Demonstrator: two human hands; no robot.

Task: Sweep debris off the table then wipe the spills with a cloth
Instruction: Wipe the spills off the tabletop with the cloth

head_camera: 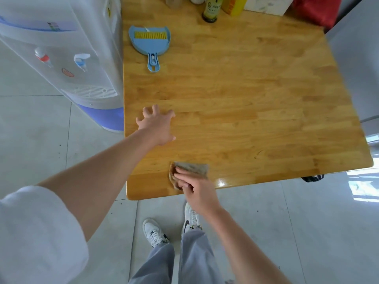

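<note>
A folded grey-brown cloth point(194, 168) lies on the wooden table point(246, 99) near its front edge. My right hand point(194, 189) presses down on the cloth's left part, fingers curled over it. My left hand point(158, 124) rests flat on the table near the left edge, fingers spread, holding nothing. A blue dustpan point(150, 43) with a yellow-bristled brush clipped inside lies at the back left of the table, handle pointing toward me.
A white water dispenser point(61, 58) stands tight against the table's left side. At the back edge stand a dark bottle point(211, 9), a yellow container point(235, 5) and a white box point(266, 4). A grey cabinet point(356, 58) borders the right. Tiled floor lies below.
</note>
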